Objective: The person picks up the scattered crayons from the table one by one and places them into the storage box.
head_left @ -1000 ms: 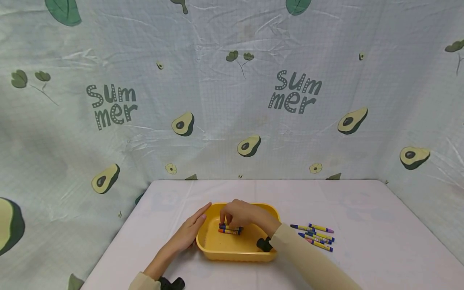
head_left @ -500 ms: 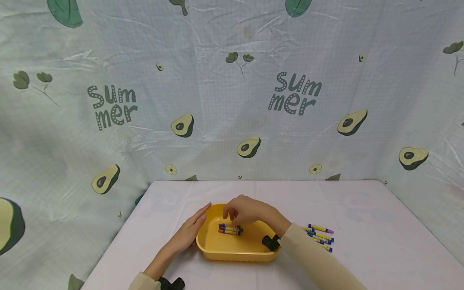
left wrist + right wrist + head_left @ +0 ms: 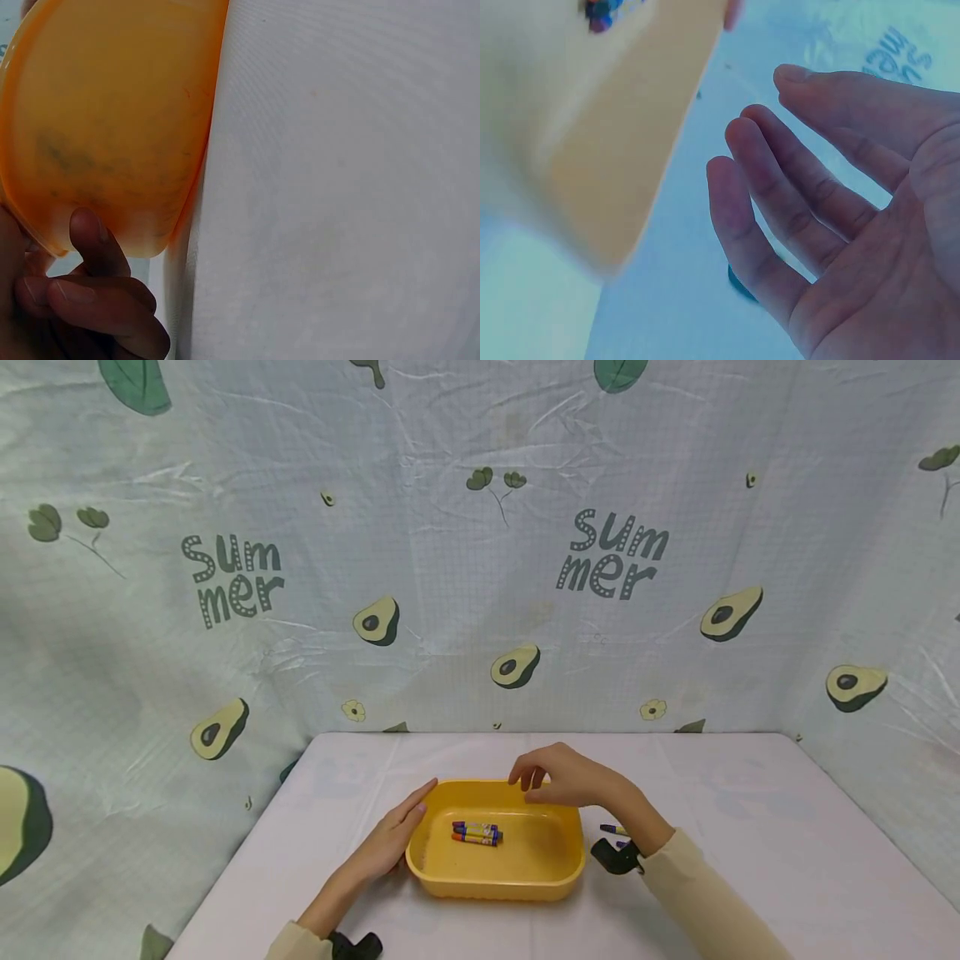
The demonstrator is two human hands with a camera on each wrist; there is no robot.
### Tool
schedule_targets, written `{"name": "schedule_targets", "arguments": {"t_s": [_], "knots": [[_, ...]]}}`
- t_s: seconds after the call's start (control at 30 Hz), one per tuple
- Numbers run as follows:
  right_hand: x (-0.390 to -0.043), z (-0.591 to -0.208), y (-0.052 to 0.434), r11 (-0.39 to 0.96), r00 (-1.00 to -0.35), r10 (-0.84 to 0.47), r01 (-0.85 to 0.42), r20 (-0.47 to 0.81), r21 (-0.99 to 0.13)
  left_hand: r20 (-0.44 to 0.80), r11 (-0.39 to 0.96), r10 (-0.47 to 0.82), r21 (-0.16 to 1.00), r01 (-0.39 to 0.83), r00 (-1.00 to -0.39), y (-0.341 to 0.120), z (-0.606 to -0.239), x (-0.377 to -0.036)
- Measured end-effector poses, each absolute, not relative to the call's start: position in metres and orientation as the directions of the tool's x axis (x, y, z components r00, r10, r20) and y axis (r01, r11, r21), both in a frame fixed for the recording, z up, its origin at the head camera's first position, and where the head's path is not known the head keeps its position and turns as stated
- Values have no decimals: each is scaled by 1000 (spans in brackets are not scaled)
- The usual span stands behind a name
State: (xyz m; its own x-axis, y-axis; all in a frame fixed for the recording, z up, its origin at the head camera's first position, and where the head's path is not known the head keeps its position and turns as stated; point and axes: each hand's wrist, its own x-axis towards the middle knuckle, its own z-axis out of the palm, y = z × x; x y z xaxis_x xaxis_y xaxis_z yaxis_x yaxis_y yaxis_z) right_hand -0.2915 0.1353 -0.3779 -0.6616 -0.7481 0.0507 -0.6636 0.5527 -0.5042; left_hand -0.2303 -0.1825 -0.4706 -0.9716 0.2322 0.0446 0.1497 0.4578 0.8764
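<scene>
A yellow plastic tray [image 3: 491, 891] stands on the table, with three wax crayons [image 3: 476, 833] lying side by side in its left half. My left hand [image 3: 390, 839] holds the tray's left side. Its thumb lies at the rim, and the left wrist view has curled fingers [image 3: 105, 304] under the rim, against the outer wall. Over the tray's far right corner hovers my right hand [image 3: 566, 774]. In the right wrist view its fingers [image 3: 787, 195] are spread and relaxed, holding nothing.
More crayons [image 3: 615, 830] lie on the table right of the tray, mostly hidden behind my right forearm and its black wrist camera [image 3: 617, 857]. A printed cloth [image 3: 450, 568] hangs along the table's far edge.
My right hand has let go of a crayon among the others in the tray, then lifted and moved right to the far right corner. My left hand and the tray stay put.
</scene>
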Motion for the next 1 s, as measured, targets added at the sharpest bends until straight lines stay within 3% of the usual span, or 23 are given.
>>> {"name": "schedule_targets", "arguments": {"t_s": [0.53,1.0], "knots": [[-283,-396,251,622,-766,-637,-577,85,-530,17,458,218,881,118,-976,-179,-464,-227],[-279,-428,310,702,-832,-552,-423,-61,-573,18,461,222,879,121,-975,-179,-463,-226]]}}
